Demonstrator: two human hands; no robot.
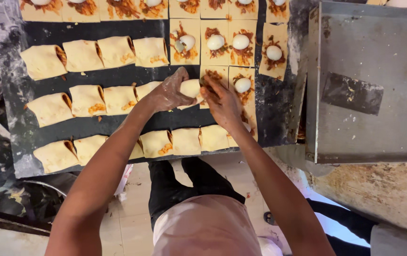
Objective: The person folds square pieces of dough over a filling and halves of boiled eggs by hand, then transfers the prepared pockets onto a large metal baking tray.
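A pale square of pastry dough (191,88), half folded over its orange filling, is pinched at the middle of the dark floured counter (269,102). The left hand (169,93) grips its left end, the right hand (222,103) its right; the long axis runs left-right.

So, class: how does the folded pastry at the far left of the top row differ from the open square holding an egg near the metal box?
The folded pastry is closed, its filling showing only at one end; the open square lies flat, with its egg half and orange filling bare. The folded pastry looks puffed and thicker, the open square thin. Both are pale dough on the dark floured worktop.
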